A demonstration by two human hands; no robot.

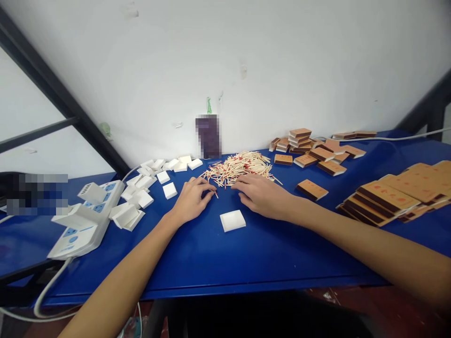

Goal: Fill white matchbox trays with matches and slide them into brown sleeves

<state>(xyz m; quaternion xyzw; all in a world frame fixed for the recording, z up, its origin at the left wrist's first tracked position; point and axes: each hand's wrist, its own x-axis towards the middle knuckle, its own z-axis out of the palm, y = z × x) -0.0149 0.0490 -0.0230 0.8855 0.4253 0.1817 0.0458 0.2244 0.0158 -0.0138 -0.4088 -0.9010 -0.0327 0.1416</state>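
Note:
A loose pile of matches [243,166] with red heads lies at the far middle of the blue table. At its near left edge, my left hand [194,197] is closed, thumb and forefinger pinching a match [216,194]. My right hand [262,195] rests by the near right edge of the pile, fingers stretched and slightly curved, thumb apart; I make out nothing held in it. Between and below the hands sits one small white matchbox tray [233,220], touched by neither hand.
More white trays [141,180] lie scattered at left beside a white power strip [88,223] with plugs. Brown matchbox sleeves [312,189] lie at right, with larger stacks [387,192] near the right edge. A blurred dark object [208,136] leans on the wall behind.

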